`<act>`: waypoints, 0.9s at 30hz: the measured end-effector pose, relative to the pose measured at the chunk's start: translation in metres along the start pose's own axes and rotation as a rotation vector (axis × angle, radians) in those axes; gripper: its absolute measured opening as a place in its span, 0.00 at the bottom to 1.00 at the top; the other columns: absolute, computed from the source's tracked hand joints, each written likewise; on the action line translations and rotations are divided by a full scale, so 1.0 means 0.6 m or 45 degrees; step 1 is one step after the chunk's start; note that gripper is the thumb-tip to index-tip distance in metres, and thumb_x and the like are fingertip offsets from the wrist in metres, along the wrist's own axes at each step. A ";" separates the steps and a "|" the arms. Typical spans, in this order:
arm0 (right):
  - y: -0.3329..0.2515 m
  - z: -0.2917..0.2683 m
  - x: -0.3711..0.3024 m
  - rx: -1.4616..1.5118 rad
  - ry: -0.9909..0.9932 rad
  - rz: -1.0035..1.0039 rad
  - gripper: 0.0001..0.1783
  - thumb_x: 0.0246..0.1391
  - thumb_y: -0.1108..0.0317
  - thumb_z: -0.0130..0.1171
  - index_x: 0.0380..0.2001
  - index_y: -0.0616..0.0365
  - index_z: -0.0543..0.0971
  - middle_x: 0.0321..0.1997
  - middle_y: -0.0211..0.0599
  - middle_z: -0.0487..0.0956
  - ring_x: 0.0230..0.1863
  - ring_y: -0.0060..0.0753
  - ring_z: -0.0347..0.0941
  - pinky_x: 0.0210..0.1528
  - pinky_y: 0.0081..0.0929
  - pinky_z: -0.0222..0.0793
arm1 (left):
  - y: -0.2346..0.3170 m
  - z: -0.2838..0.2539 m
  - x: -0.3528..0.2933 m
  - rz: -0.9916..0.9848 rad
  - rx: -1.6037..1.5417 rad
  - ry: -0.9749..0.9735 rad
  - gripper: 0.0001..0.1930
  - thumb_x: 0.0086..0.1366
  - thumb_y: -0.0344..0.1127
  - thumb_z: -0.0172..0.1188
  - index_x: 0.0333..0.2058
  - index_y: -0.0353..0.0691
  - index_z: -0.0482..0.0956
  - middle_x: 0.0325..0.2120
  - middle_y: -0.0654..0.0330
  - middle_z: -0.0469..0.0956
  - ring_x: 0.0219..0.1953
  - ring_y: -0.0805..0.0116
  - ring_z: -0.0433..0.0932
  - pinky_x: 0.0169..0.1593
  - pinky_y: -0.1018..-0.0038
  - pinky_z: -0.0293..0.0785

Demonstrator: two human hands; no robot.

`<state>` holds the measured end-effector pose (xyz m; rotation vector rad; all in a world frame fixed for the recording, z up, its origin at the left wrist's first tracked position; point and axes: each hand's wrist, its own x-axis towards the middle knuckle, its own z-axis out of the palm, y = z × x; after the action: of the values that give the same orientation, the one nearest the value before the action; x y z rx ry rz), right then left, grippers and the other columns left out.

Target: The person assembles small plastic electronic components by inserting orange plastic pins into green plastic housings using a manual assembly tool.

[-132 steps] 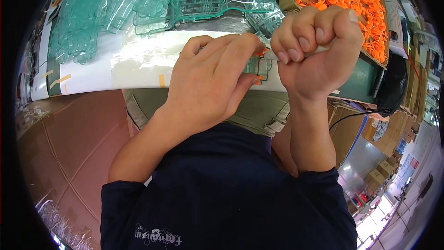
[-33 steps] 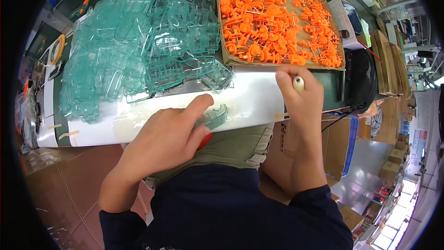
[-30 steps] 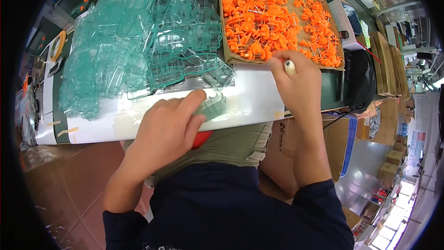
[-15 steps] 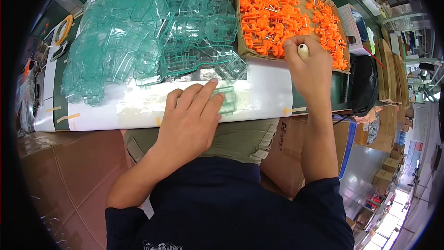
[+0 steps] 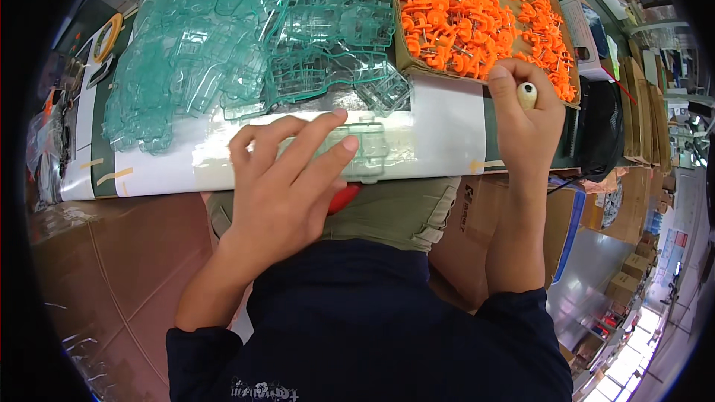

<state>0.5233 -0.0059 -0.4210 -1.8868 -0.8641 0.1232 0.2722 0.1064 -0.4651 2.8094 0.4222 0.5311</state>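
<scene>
My right grip (image 5: 532,126) is clenched round a cream handle (image 5: 527,95), by the near edge of a cardboard tray (image 5: 439,74) of orange parts (image 5: 454,18). My left grip (image 5: 287,179) is slack, its fingers spread over the left side of a green plastic piece (image 5: 371,152); from this camera I can't tell whether they press it. The piece lies near the front edge of the dark green counter (image 5: 494,134), on a white sheet (image 5: 450,123). I see a heap of similar pieces (image 5: 208,37) beyond, cartons (image 5: 477,238) below and a bright workroom off right. The piece looks see-through, boxy and ridged.
</scene>
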 end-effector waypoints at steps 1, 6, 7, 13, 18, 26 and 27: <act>-0.002 -0.001 -0.001 0.057 0.002 -0.006 0.08 0.62 0.68 0.62 0.37 0.63 0.82 0.25 0.27 0.77 0.22 0.16 0.64 0.24 0.14 0.59 | -0.002 0.003 0.000 -0.001 -0.014 0.021 0.23 0.54 0.29 0.66 0.51 0.42 0.79 0.57 0.59 0.75 0.53 0.61 0.72 0.59 0.59 0.62; -0.029 -0.011 -0.005 0.385 -0.131 0.185 0.05 0.60 0.72 0.63 0.36 0.63 0.83 0.28 0.29 0.78 0.24 0.19 0.66 0.27 0.16 0.62 | -0.017 -0.003 -0.001 0.019 -0.259 0.160 0.20 0.55 0.28 0.65 0.48 0.42 0.80 0.53 0.62 0.79 0.48 0.60 0.75 0.54 0.64 0.68; -0.030 -0.012 -0.006 0.473 -0.175 0.251 0.05 0.60 0.73 0.63 0.36 0.64 0.83 0.29 0.30 0.79 0.25 0.20 0.67 0.29 0.17 0.63 | -0.022 -0.003 -0.001 0.026 -0.337 0.200 0.19 0.55 0.27 0.65 0.48 0.42 0.81 0.51 0.62 0.80 0.46 0.60 0.76 0.53 0.65 0.69; -0.029 -0.015 -0.005 0.702 -0.604 0.255 0.03 0.59 0.75 0.63 0.36 0.63 0.83 0.30 0.29 0.79 0.28 0.20 0.68 0.31 0.17 0.64 | -0.056 0.007 -0.001 -0.070 -0.233 0.118 0.16 0.56 0.27 0.66 0.45 0.41 0.82 0.45 0.62 0.83 0.40 0.60 0.78 0.46 0.69 0.74; -0.027 0.020 -0.007 0.462 -0.885 -0.072 0.05 0.60 0.72 0.63 0.38 0.62 0.82 0.27 0.29 0.78 0.23 0.15 0.64 0.25 0.13 0.58 | -0.041 0.009 0.025 -0.054 -0.079 0.420 0.16 0.56 0.27 0.68 0.44 0.40 0.83 0.43 0.62 0.84 0.38 0.62 0.80 0.44 0.68 0.75; -0.026 0.046 -0.015 0.547 -1.117 -0.028 0.05 0.59 0.72 0.65 0.37 0.61 0.83 0.29 0.29 0.78 0.23 0.15 0.63 0.25 0.13 0.58 | 0.003 -0.037 0.025 0.087 -0.847 0.305 0.18 0.52 0.26 0.71 0.44 0.37 0.82 0.45 0.57 0.84 0.42 0.60 0.82 0.47 0.69 0.77; -0.027 0.048 -0.017 0.559 -1.139 -0.002 0.05 0.59 0.71 0.65 0.36 0.61 0.83 0.28 0.29 0.78 0.22 0.15 0.63 0.24 0.13 0.58 | 0.002 -0.037 0.025 0.098 -0.913 0.266 0.18 0.52 0.26 0.71 0.44 0.37 0.82 0.46 0.57 0.84 0.43 0.60 0.82 0.48 0.69 0.77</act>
<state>0.4948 0.0137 -0.4242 -1.3772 -1.2869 1.1232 0.2773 0.1145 -0.4401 2.0934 0.1183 0.8060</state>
